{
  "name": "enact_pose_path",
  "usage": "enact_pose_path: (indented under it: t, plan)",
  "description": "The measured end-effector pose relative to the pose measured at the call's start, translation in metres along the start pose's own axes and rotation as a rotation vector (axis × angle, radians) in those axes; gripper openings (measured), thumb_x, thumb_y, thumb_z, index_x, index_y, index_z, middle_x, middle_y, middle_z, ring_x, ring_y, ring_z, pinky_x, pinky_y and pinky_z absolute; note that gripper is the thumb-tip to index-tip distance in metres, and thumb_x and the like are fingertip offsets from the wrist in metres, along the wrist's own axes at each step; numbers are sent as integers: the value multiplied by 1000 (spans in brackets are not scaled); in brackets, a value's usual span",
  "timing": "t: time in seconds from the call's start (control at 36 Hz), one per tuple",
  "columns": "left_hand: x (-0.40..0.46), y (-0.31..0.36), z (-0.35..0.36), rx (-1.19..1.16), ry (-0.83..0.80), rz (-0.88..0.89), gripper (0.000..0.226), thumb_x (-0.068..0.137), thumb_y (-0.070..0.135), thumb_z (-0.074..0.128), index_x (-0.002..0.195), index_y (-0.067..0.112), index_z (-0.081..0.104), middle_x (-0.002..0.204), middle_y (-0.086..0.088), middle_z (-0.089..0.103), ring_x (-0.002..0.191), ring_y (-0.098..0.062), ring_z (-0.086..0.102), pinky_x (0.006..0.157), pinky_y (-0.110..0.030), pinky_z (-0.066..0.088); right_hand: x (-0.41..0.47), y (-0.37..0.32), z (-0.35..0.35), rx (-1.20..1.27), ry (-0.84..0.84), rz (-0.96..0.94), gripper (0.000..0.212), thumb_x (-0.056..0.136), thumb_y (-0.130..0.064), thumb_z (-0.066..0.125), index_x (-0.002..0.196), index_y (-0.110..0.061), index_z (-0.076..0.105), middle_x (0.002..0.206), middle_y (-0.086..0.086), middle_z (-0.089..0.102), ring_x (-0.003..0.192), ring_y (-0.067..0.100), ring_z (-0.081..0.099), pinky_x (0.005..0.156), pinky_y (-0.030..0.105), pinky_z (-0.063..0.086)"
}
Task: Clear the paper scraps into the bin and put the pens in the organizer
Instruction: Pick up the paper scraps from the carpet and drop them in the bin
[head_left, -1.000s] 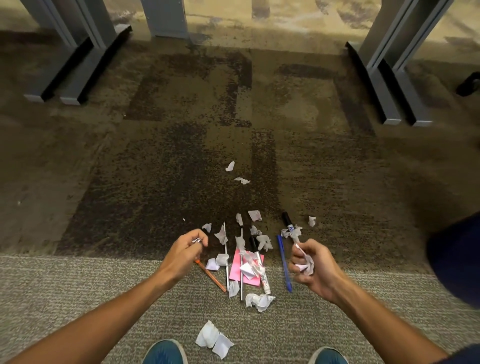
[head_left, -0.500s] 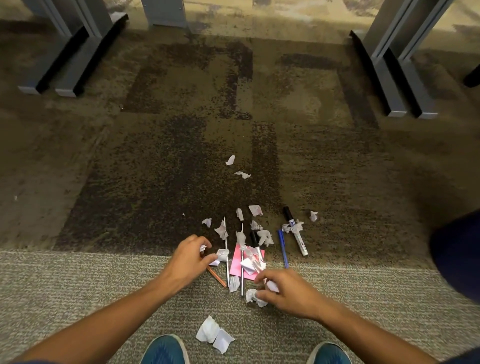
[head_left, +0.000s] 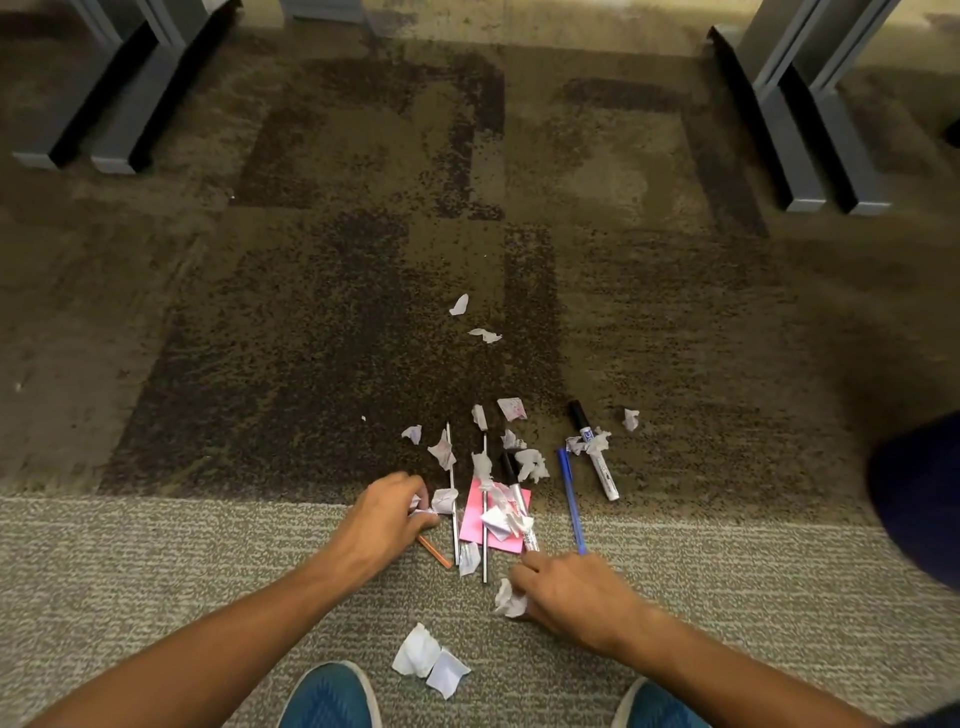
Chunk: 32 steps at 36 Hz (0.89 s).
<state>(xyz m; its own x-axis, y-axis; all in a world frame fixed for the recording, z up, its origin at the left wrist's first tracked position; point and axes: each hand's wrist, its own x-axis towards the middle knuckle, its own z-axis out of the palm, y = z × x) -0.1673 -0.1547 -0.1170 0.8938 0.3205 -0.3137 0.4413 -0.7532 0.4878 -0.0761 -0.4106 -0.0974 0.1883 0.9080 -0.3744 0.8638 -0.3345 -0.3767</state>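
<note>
White paper scraps (head_left: 530, 462) lie scattered on the carpet among several pens. My left hand (head_left: 387, 514) is down at the pile's left side, fingers curled on small white scraps beside an orange pen (head_left: 435, 552). My right hand (head_left: 566, 590) is low at the pile's near edge, fingers curled on a crumpled white scrap (head_left: 509, 603). A blue pen (head_left: 570, 496), a black-capped marker (head_left: 595, 449), a second marker (head_left: 519, 501) and two thin silver pens (head_left: 453, 499) lie around a pink note (head_left: 496, 517). Neither bin nor organizer is in view.
Two larger white scraps (head_left: 430, 659) lie between my blue shoes (head_left: 327, 696). Two scraps (head_left: 470, 319) sit farther out on the dark carpet. Grey desk feet stand at the back left (head_left: 78, 130) and back right (head_left: 810, 150). A dark blue shape (head_left: 919, 499) fills the right edge.
Both hands have dropped from above the pile to the floor. The right hand moved down-left to the crumpled scrap at the near edge; the left reached right onto scraps by the orange pen.
</note>
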Motion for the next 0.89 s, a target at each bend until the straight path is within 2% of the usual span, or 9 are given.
enact_pose_path:
  t: [0.06,0.14,0.25,0.31,0.36,0.44,0.56,0.69,0.89]
  plan:
    - [-1,1,-2,-24,-5,15,23,82,45,69,74,39,48,86,19,50,82,0,51,74,-22,47,-1,2,-6,202,-61,71,18,98,-43,51,106,-27,53,105,-7,58,89,8,57,80,23,47]
    - [-5,3,-9,-166,-29,25,19,84,46,66,75,35,53,88,17,59,84,2,55,73,-18,44,-2,5,-17,629,-182,195,11,96,-44,57,97,-33,55,96,-11,64,76,-4,59,66,14,44]
    - [-6,4,-15,-405,-2,-51,10,86,32,66,80,30,59,88,12,72,81,-1,67,70,-18,49,-5,14,-28,1095,-137,364,9,95,-27,54,92,-20,57,80,-8,61,64,7,53,58,21,40]
    - [-5,3,-16,-610,-19,-110,9,88,23,67,83,22,59,91,4,75,80,-10,72,72,-30,56,-7,18,-34,1336,-88,357,5,88,-18,51,85,-14,50,70,-5,53,57,8,47,49,22,33]
    - [-3,1,-16,-821,-32,-146,6,91,11,62,88,14,58,91,-8,75,82,-25,74,72,-41,59,-7,20,-40,1501,-16,343,5,79,-13,49,82,-9,48,76,10,57,56,12,48,43,21,31]
    - [1,0,-18,-963,-10,-155,16,94,-1,54,90,14,60,90,-14,73,77,-26,71,67,-37,59,-5,23,-46,1696,100,298,9,70,0,47,70,-9,45,105,27,67,59,21,54,35,21,31]
    - [5,0,-23,-1024,28,-168,31,95,-2,51,87,22,68,87,-7,72,65,-12,61,57,-23,52,-5,29,-50,1782,206,328,22,65,6,45,66,-15,38,82,26,65,53,24,53,33,19,28]
    - [16,4,-31,-1176,82,-215,22,95,-1,52,92,12,70,84,-6,67,56,-6,49,44,-17,38,-2,38,-60,1720,304,392,26,69,11,39,76,-14,41,61,10,53,45,16,41,34,19,21]
    - [33,-4,-45,-1079,160,-316,36,93,49,54,78,21,68,66,7,52,53,-4,42,41,-16,29,6,72,-74,1587,519,588,35,75,10,43,104,-7,55,61,-6,44,51,9,31,39,22,19]
